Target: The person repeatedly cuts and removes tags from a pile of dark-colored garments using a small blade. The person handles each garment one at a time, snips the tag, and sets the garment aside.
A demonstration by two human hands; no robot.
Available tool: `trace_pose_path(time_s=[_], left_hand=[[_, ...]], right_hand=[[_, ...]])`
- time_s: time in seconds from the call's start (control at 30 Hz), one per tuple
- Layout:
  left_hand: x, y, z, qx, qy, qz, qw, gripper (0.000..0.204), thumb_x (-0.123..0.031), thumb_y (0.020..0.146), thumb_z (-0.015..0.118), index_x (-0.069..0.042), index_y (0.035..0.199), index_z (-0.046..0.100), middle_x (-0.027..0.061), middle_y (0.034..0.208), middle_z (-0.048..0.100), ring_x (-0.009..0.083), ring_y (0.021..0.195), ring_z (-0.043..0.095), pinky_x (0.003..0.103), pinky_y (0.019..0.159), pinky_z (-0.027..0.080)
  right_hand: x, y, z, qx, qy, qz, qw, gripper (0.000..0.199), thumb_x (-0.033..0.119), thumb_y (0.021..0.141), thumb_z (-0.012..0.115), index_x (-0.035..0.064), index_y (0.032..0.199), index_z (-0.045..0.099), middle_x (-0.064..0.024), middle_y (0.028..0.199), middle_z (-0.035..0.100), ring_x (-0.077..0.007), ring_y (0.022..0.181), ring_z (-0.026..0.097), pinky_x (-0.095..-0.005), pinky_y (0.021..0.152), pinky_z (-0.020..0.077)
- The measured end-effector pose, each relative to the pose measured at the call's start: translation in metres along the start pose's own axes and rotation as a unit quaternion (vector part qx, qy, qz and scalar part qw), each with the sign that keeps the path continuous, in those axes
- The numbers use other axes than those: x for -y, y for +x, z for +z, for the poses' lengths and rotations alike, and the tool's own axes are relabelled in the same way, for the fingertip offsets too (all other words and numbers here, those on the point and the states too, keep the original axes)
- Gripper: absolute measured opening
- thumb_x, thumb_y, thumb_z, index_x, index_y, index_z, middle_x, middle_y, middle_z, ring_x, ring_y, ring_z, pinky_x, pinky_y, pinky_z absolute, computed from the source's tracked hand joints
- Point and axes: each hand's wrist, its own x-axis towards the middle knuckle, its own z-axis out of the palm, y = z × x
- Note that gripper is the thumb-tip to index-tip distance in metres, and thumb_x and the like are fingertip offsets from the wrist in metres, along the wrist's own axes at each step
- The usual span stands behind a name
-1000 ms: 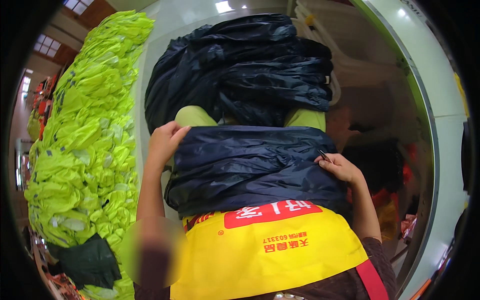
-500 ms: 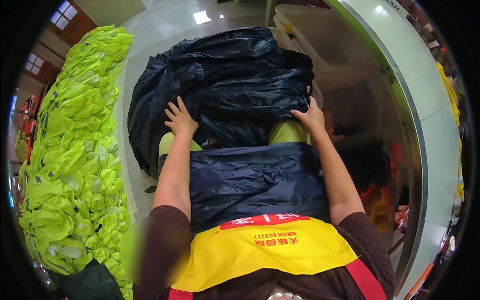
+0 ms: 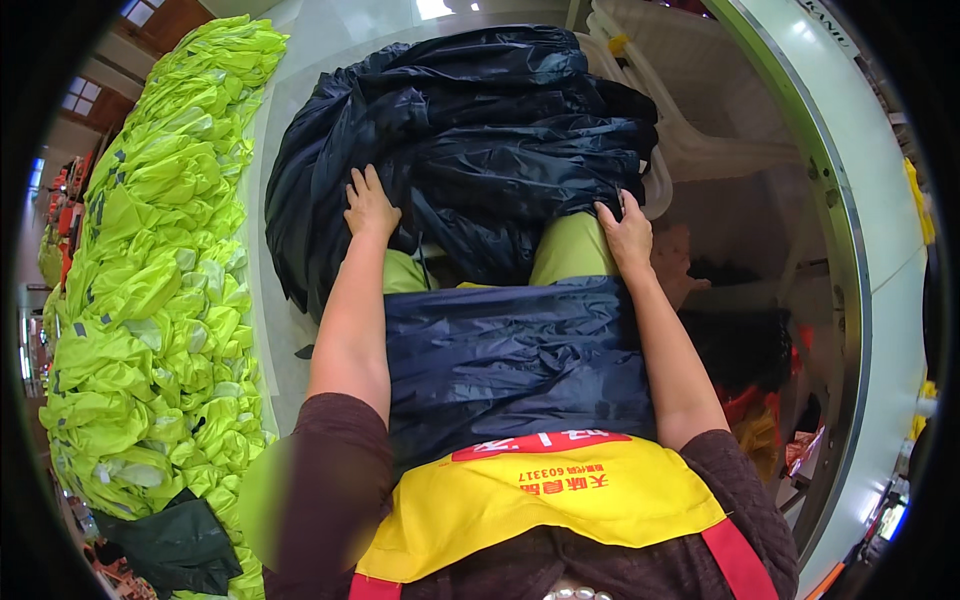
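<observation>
Head view: I have the pile of dark fabric (image 3: pixel 470 130) at upper centre of the frame and a dark cloth (image 3: pixel 510 360) at lower centre, above the yellow apron (image 3: pixel 450 535); the left hand (image 3: pixel 371 208) lies with fingers loosely spread on the pile's lower left, clenching nothing visible, while the right hand (image 3: pixel 627 232) sits at its lower right edge with fingers partly curled, and I cannot tell whether anything is pinched there. From the sheen and fine creases, I judge the material thin, soft and slippery, each layer light but the stack bulky; grasp several folds at both side edges.
</observation>
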Motion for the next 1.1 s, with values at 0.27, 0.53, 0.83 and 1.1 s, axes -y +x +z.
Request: trace_pose_path(time_s=[0.27, 0.53, 0.83, 1.1], left_hand=[[0.041, 0.017, -0.031, -0.011, -0.05, 0.073, 0.996, 0.05, -0.005, 0.073, 0.061, -0.011, 0.12, 0.046, 0.0144, 0.113, 0.054, 0.0345, 0.107, 0.053, 0.046, 0.083, 0.048], [0.071, 0.016, -0.13, -0.093, -0.191, 0.19, 0.959, 0.04, -0.005, 0.069, 0.061, -0.012, 0.109, 0.063, 0.0132, 0.109, 0.062, 0.0317, 0.099, 0.059, 0.037, 0.085, 0.047], [0.092, -0.024, -0.057, -0.005, -0.012, 0.213, 0.977, 0.058, -0.012, 0.07, 0.063, -0.01, 0.126, 0.048, 0.0111, 0.12, 0.054, 0.031, 0.11, 0.052, 0.041, 0.091, 0.043], [-0.08, 0.005, -0.093, -0.111, -0.133, 0.324, 0.93, 0.039, -0.026, 0.075, 0.068, -0.006, 0.108, 0.061, 0.0135, 0.094, 0.064, 0.0312, 0.091, 0.06, 0.039, 0.083, 0.047]], right_hand=[[-0.008, 0.023, -0.02, -0.086, 0.093, -0.019, 0.992, 0.042, 0.021, 0.07, 0.071, 0.0077, 0.108, 0.059, -0.0127, 0.087, 0.065, -0.0266, 0.08, 0.063, -0.0361, 0.071, 0.0484], [0.018, 0.009, -0.079, -0.146, 0.304, -0.087, 0.937, 0.022, 0.002, 0.079, 0.065, -0.001, 0.099, 0.055, 0.0019, 0.079, 0.052, -0.0071, 0.068, 0.047, -0.0208, 0.064, 0.0402], [-0.086, -0.077, -0.074, 0.16, 0.253, 0.147, 0.943, 0.008, 0.003, 0.073, 0.064, 0.0013, 0.079, 0.058, 0.0026, 0.071, 0.054, -0.0059, 0.066, 0.048, -0.021, 0.062, 0.0404], [0.023, -0.015, -0.092, 0.054, 0.344, 0.099, 0.932, 0.013, 0.011, 0.085, 0.058, -0.001, 0.089, 0.06, -0.0024, 0.077, 0.058, -0.0083, 0.066, 0.051, -0.0229, 0.057, 0.042]])
